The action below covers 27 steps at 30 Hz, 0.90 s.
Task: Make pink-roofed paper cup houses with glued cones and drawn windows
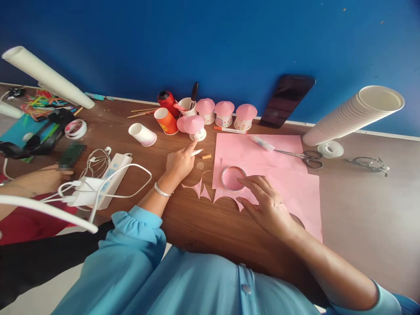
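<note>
My left hand (pixel 180 164) reaches forward with its index finger against a small paper cup (pixel 197 134) that wears a pink paper cone top (pixel 193 124). A white marker (pixel 197 152) pokes out from between its curled fingers, and an orange cap (pixel 206 156) lies just beside it. My right hand (pixel 267 203) is over pink paper (pixel 295 188), thumb and fingers apart. Its fingertips touch the edge of a thin round ring (pixel 223 178) lying flat on the paper. The near paper edge has curved cuts, and pink offcuts (pixel 197 187) lie to the left.
Pink-topped cups (pixel 225 114), an orange cup (pixel 166 120) and a tilted white cup (pixel 142 134) stand behind. Scissors (pixel 313 159), a glue tube (pixel 262 143), a phone (pixel 285 100) and stacked cups (pixel 354 113) are right. A power strip (pixel 114 181) and another person's arm (pixel 33 183) are left.
</note>
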Available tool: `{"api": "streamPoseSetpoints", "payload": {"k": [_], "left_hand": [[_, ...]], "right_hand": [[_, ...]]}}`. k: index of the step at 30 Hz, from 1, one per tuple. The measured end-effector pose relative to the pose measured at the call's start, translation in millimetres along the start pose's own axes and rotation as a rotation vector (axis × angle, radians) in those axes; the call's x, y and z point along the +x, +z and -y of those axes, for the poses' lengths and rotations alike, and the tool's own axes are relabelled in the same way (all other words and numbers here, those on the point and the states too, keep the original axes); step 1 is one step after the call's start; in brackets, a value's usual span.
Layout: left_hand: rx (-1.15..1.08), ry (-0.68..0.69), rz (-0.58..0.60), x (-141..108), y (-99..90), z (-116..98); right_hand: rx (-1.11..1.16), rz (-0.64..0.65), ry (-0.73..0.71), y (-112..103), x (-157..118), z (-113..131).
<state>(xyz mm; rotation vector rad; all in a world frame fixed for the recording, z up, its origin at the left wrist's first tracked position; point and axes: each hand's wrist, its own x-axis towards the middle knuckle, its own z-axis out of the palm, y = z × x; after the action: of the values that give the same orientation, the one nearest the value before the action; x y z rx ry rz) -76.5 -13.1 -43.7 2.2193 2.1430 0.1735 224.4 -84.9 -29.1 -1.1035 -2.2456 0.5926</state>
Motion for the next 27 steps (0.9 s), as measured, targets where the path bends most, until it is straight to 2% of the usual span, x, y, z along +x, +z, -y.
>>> {"api": "streamPoseSetpoints", "payload": {"k": [7,12,17,19,23,27], "left_hand": [[0.02,0.018,-0.044,4,-6.2,-3],[0.019,0.0,-0.023,4,-3.7,-2],[-0.08,-0.015,-0.033,2,-6.3,-3],[-0.237,-0.001,-0.042,-9,-12.3,-16],[-0.744,0.209,0.037,-52,-26.7,-65],[-0.983,0.392,0.013,-85,-30.7,-111]], "right_hand": [[0.001,0.003,0.015,-3,-1,0],[0.001,0.005,0.005,-2,-2,-1],[0.007,0.009,0.015,-2,-3,-2],[0.022,0.001,0.021,-3,-4,-1],[0.135,-0.017,0.056,-3,-4,2],[0.318,0.063,0.138,-1,-1,9]]}}
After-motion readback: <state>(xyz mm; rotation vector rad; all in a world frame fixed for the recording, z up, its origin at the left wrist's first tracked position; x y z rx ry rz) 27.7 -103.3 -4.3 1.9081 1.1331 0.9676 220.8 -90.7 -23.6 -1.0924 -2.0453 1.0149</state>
